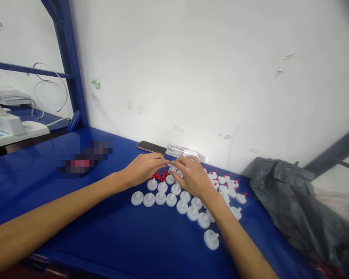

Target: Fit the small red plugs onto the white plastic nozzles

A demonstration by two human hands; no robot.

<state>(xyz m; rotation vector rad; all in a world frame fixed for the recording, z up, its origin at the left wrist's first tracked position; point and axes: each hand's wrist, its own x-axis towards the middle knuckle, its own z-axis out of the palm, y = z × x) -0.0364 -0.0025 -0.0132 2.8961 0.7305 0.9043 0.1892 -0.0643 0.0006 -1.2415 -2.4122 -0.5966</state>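
Note:
My left hand (144, 167) and my right hand (192, 176) meet fingertip to fingertip above a blue table (110, 228). Both are pinched together on a small white part (171, 167) between them. Below the hands lie several white round caps (174, 199) in rows. A small heap of red plugs (160, 176) sits under my left fingers. To the right lie several white caps with red plugs fitted (228, 182).
A phone (151, 147) and a lying plastic water bottle (186, 153) rest against the white wall. A black plastic bag (296, 205) fills the right side. A blurred-out object (84, 159) lies at left. Beyond a blue frame post (71, 66), white devices and cables sit on another bench.

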